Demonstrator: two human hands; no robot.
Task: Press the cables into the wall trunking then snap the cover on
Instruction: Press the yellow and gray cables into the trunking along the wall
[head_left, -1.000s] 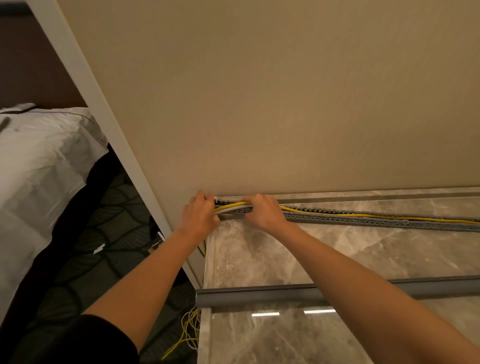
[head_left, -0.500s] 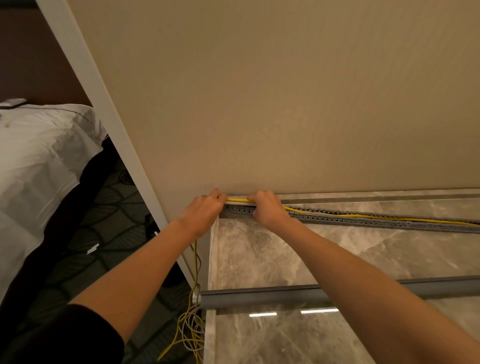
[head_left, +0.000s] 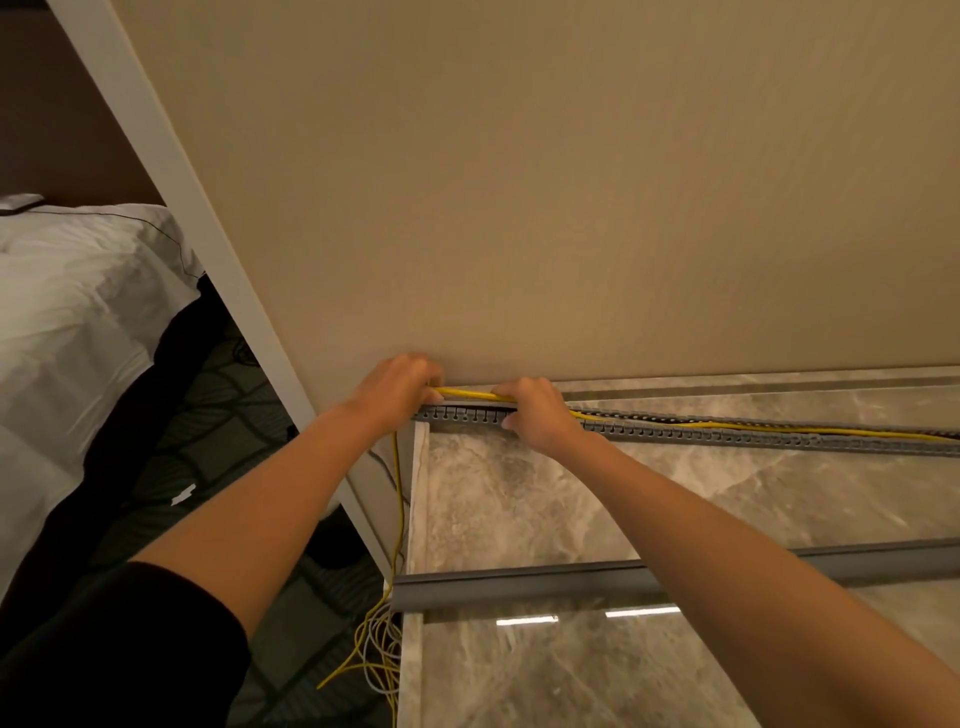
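Note:
A grey slotted trunking (head_left: 727, 435) runs along the foot of the beige wall on a marble surface. Yellow cables (head_left: 467, 393) lie along its top and run off to the right. My left hand (head_left: 397, 387) grips the cables at the trunking's left end, fingers curled over them against the wall. My right hand (head_left: 535, 410) holds the cables a little to the right, fingers curled over the trunking's edge. The grey cover (head_left: 519, 584) lies loose across the marble, nearer to me, partly under my right forearm.
Loose yellow and grey cable ends (head_left: 382, 644) hang down past the marble's left edge to the floor. A white wall corner trim (head_left: 208, 239) slants down on the left. A bed with white bedding (head_left: 67, 312) and patterned carpet lie beyond it.
The cable bundle, bowed up out of the trunking's left end a second ago, now lies lower along it. Both hands shifted slightly along the trunking. The hanging cable ends came into view.

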